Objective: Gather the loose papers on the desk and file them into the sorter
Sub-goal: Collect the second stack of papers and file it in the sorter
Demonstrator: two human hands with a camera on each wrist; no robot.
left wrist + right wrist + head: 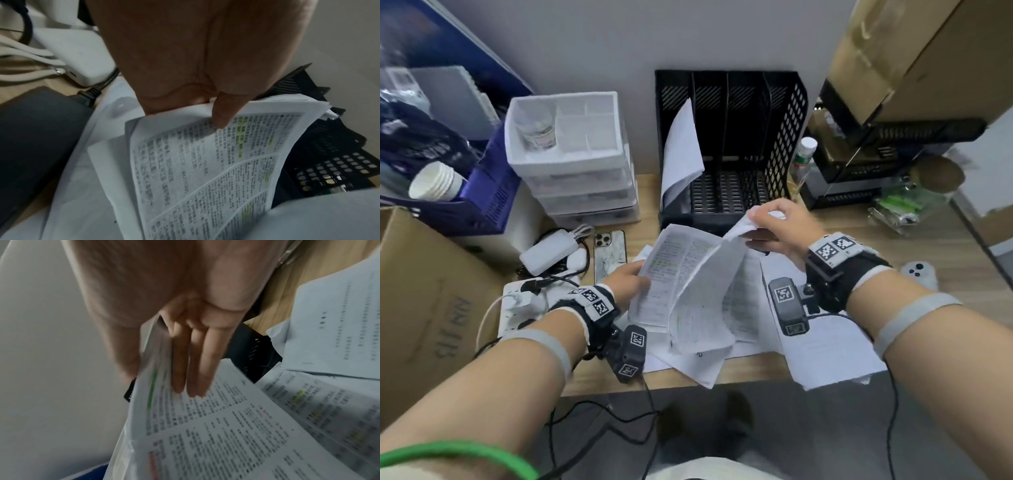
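A sheaf of printed papers (688,281) with green highlights hangs bent above the desk, held by both hands. My left hand (631,277) pinches its left edge, thumb on top (222,113) of the printed page (205,170). My right hand (770,222) grips the raised far corner between thumb and fingers (193,369), with the sheets (205,426) drooping below. The black mesh sorter (784,113) stands just behind, with one curled white sheet (681,150) in its leftmost slot. More loose papers (825,349) lie flat on the desk under and right of the sheaf.
White drawer unit (571,154) stands left of the sorter. A phone (610,253), power bank (549,251) and power strip (517,308) with cables lie at the left. A cardboard box (424,301) fills the near left; a black rack (887,161) and bottle (804,154) stand right.
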